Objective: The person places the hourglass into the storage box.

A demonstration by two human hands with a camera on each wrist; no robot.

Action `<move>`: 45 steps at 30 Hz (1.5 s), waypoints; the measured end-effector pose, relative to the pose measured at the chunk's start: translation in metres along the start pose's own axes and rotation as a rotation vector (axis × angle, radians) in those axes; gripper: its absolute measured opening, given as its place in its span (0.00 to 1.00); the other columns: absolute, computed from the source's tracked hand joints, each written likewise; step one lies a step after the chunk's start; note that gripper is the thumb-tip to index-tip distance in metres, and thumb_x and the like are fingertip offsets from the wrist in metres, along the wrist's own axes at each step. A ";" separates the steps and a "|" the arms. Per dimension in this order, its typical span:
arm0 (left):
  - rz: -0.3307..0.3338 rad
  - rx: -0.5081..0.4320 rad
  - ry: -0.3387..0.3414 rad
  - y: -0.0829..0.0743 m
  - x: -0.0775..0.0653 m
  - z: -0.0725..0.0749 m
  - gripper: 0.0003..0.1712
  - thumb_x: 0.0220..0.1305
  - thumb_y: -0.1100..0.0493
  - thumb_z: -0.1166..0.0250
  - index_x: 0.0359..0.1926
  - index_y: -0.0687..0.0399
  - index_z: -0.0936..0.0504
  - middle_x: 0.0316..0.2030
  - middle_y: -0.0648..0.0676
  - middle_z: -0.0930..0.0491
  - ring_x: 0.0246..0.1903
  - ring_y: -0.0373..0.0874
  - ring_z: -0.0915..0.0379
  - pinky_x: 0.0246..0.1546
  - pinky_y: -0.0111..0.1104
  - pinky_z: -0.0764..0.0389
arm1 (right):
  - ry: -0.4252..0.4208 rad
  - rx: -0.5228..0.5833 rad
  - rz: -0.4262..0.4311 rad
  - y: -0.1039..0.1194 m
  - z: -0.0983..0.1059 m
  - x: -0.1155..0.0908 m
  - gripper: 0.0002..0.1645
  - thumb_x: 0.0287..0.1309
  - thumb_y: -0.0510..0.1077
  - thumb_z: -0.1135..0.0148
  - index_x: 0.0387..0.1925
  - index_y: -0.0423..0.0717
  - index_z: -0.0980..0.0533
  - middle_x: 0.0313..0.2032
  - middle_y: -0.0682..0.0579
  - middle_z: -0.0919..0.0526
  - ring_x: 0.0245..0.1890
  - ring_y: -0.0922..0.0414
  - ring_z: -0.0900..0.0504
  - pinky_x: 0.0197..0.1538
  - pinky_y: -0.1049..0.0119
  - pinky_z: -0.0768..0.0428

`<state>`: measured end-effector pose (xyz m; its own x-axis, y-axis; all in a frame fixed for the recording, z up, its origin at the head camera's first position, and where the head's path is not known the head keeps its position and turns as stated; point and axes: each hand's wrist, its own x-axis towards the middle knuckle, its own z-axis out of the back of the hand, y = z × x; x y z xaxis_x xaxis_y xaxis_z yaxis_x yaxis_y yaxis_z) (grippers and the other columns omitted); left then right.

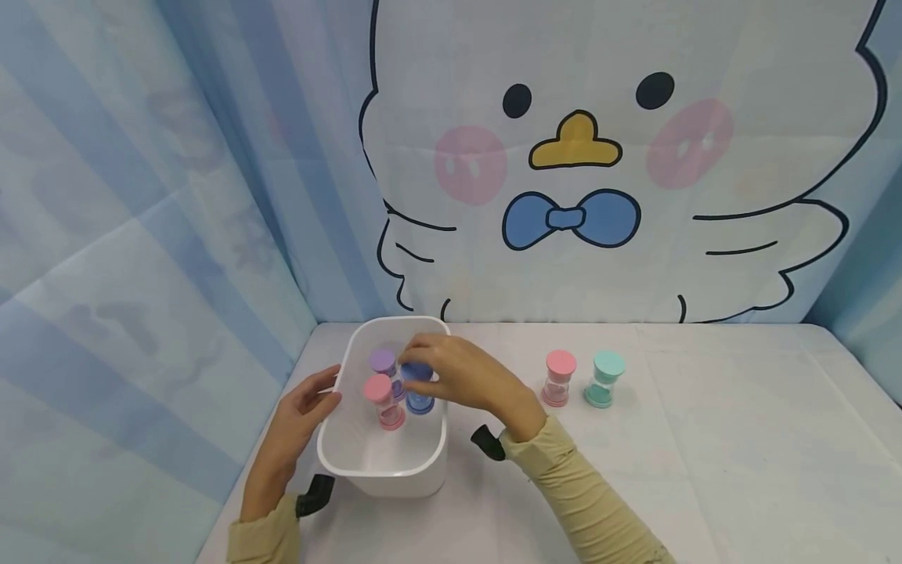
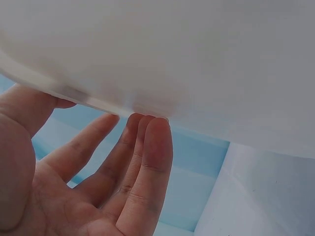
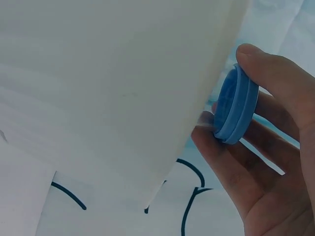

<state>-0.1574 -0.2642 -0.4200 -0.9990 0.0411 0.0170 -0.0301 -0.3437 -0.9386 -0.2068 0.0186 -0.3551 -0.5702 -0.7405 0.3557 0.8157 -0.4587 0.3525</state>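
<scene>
A white plastic bin (image 1: 381,462) stands on the table with small sand timers inside. Fingertips of my left hand (image 1: 299,415) touch its left rim from outside, the fingers fairly straight in the left wrist view. My right hand (image 1: 461,372) reaches over the right rim and holds a blue sand timer (image 1: 420,403) by its top cap. In the right wrist view the blue cap (image 3: 238,105) shows between thumb and fingers, while the bin wall hides the rest. Beside it in the bin are a pink sand timer (image 1: 380,389) and a purple sand timer (image 1: 383,360).
On the table, right of the bin, stand another pink sand timer (image 1: 559,377) and a teal sand timer (image 1: 604,378). A curtain (image 1: 176,235) hangs along the left, and a cloth with a cartoon bird (image 1: 574,274) forms the back.
</scene>
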 end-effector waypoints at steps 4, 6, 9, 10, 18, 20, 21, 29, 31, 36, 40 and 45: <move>-0.002 0.000 0.001 -0.001 0.001 -0.001 0.30 0.72 0.54 0.40 0.70 0.57 0.33 0.65 0.63 0.29 0.48 0.27 0.24 0.47 0.24 0.22 | 0.022 0.007 -0.021 -0.002 -0.005 -0.001 0.22 0.58 0.49 0.28 0.52 0.45 0.18 0.49 0.53 0.17 0.50 0.58 0.18 0.53 0.67 0.19; -0.002 0.003 -0.001 -0.001 0.001 -0.001 0.30 0.72 0.54 0.40 0.70 0.57 0.33 0.65 0.63 0.29 0.48 0.27 0.24 0.47 0.24 0.23 | 0.032 0.003 -0.029 -0.003 -0.006 0.000 0.22 0.58 0.50 0.29 0.53 0.45 0.18 0.50 0.53 0.17 0.51 0.58 0.18 0.54 0.67 0.19; -0.003 0.004 -0.001 -0.002 0.001 -0.002 0.30 0.72 0.54 0.40 0.70 0.57 0.33 0.65 0.63 0.29 0.47 0.27 0.24 0.47 0.24 0.22 | 0.033 -0.002 -0.024 -0.004 -0.009 0.000 0.22 0.58 0.50 0.28 0.52 0.45 0.18 0.49 0.53 0.17 0.49 0.59 0.18 0.54 0.68 0.19; -0.004 0.005 -0.002 -0.002 0.001 -0.002 0.30 0.72 0.53 0.40 0.70 0.57 0.33 0.65 0.63 0.29 0.47 0.27 0.24 0.47 0.24 0.22 | 0.033 -0.004 -0.022 -0.004 -0.010 0.001 0.22 0.58 0.50 0.28 0.52 0.45 0.17 0.48 0.53 0.17 0.49 0.60 0.18 0.54 0.69 0.20; 0.006 0.019 -0.014 -0.001 0.000 -0.002 0.30 0.71 0.53 0.39 0.70 0.56 0.32 0.65 0.62 0.28 0.47 0.26 0.24 0.47 0.24 0.22 | 0.050 -0.022 0.005 -0.006 -0.018 0.005 0.21 0.58 0.51 0.29 0.50 0.45 0.17 0.47 0.53 0.17 0.48 0.60 0.19 0.55 0.70 0.22; 0.004 0.021 -0.012 -0.001 0.000 -0.002 0.30 0.72 0.53 0.39 0.70 0.57 0.33 0.65 0.62 0.29 0.47 0.26 0.25 0.47 0.24 0.22 | 0.056 -0.021 0.008 -0.007 -0.020 0.006 0.21 0.58 0.51 0.29 0.50 0.45 0.17 0.47 0.53 0.17 0.48 0.60 0.19 0.55 0.70 0.22; 0.004 0.021 -0.011 0.000 0.000 -0.002 0.30 0.72 0.53 0.39 0.70 0.57 0.33 0.65 0.62 0.29 0.47 0.26 0.25 0.47 0.24 0.22 | 0.059 -0.018 0.007 -0.007 -0.020 0.006 0.21 0.58 0.50 0.29 0.50 0.45 0.17 0.47 0.53 0.17 0.48 0.60 0.19 0.55 0.70 0.22; 0.006 0.028 -0.009 0.000 0.000 -0.002 0.30 0.72 0.53 0.40 0.71 0.57 0.33 0.65 0.62 0.29 0.47 0.26 0.25 0.46 0.24 0.22 | 0.111 -0.008 -0.014 -0.008 -0.024 0.010 0.20 0.57 0.48 0.27 0.49 0.45 0.16 0.46 0.54 0.16 0.47 0.61 0.19 0.56 0.70 0.22; 0.009 0.029 -0.009 -0.001 0.000 -0.002 0.30 0.72 0.53 0.40 0.71 0.56 0.33 0.65 0.62 0.29 0.47 0.26 0.25 0.47 0.24 0.23 | 0.123 -0.009 -0.020 -0.008 -0.025 0.011 0.19 0.56 0.47 0.27 0.48 0.45 0.16 0.46 0.54 0.15 0.47 0.61 0.19 0.56 0.70 0.22; 0.016 0.030 -0.008 -0.001 0.000 -0.003 0.30 0.72 0.52 0.40 0.71 0.55 0.33 0.65 0.61 0.29 0.47 0.26 0.25 0.47 0.23 0.23 | 0.143 -0.015 -0.035 -0.009 -0.029 0.012 0.19 0.55 0.47 0.27 0.48 0.45 0.16 0.46 0.54 0.15 0.48 0.60 0.19 0.56 0.69 0.22; 0.015 0.027 -0.005 -0.001 0.000 -0.003 0.30 0.72 0.52 0.40 0.71 0.55 0.33 0.65 0.61 0.29 0.47 0.27 0.24 0.47 0.24 0.23 | 0.155 -0.013 -0.049 -0.009 -0.032 0.013 0.19 0.55 0.47 0.26 0.48 0.46 0.16 0.47 0.54 0.15 0.50 0.60 0.19 0.58 0.69 0.23; 0.012 0.030 -0.002 -0.001 0.001 -0.003 0.30 0.72 0.52 0.40 0.71 0.55 0.33 0.65 0.61 0.29 0.47 0.26 0.25 0.47 0.23 0.23 | 0.175 -0.007 -0.064 -0.008 -0.033 0.013 0.19 0.55 0.49 0.26 0.48 0.47 0.16 0.47 0.55 0.16 0.49 0.62 0.20 0.57 0.70 0.23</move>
<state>-0.1580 -0.2616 -0.4202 -0.9994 0.0346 0.0067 -0.0191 -0.3723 -0.9279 -0.2177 -0.0041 -0.3821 -0.5956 -0.7836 0.1767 0.7794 -0.5106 0.3630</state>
